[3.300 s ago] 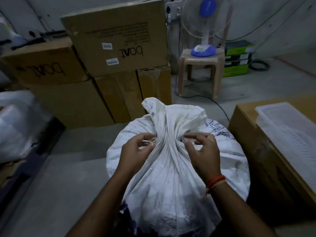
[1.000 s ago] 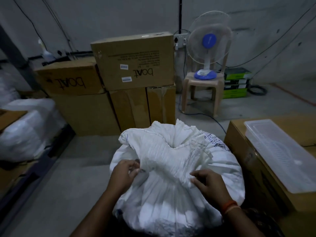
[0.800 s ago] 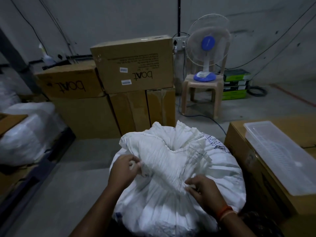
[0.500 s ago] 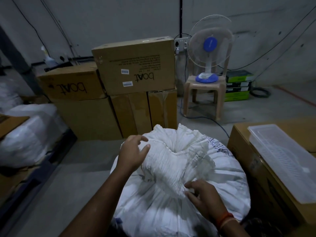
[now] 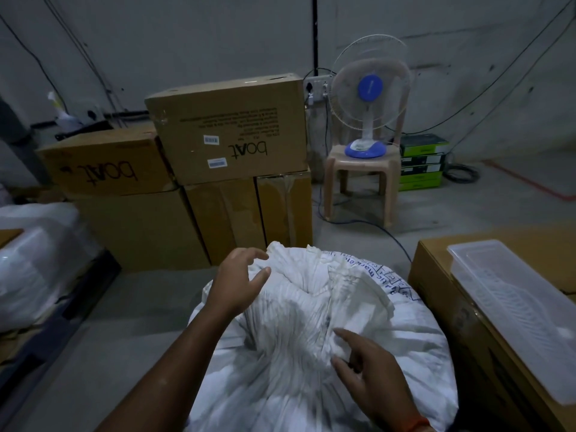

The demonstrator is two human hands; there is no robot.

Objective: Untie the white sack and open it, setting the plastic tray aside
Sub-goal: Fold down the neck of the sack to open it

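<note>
Concrete floor, boxes behind sack

You have one white sack before you, with your two hands on it — the left hand and the right hand. One clear plastic tray lies on one cardboard box at your right. Against the wall you can count five more brown cartons, one fan on one plastic stool — and four green-and-black boxes in a single stack.
</note>
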